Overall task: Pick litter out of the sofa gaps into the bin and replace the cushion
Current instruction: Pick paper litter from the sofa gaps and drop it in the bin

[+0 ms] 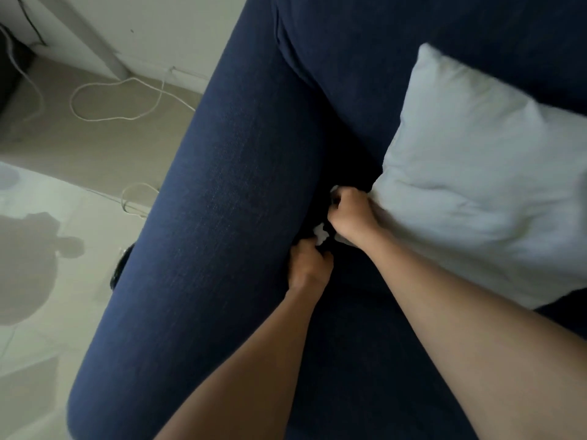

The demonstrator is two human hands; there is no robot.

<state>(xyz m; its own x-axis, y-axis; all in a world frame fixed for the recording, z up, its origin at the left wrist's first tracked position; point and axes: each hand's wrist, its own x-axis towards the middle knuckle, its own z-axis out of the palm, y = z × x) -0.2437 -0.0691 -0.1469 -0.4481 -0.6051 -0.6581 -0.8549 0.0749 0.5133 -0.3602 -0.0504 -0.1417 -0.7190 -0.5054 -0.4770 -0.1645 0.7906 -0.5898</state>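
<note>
Both my hands reach into the dark gap between the navy sofa armrest [197, 242] and the seat. My left hand [308, 265] has its fingers closed at the gap, touching a crumpled white paper scrap [320, 234]. My right hand [349, 214] is curled shut farther up the gap, with a bit of white litter [334, 189] showing at its fingertips. A white cushion [489, 173] lies on the seat, pressed against my right wrist. No bin is in sight.
The sofa backrest [413, 33] rises at the top. Left of the armrest is pale floor with loose white cables [104, 109] and a dark round object [119, 268] by the sofa's side. A shadow falls on the floor at the left.
</note>
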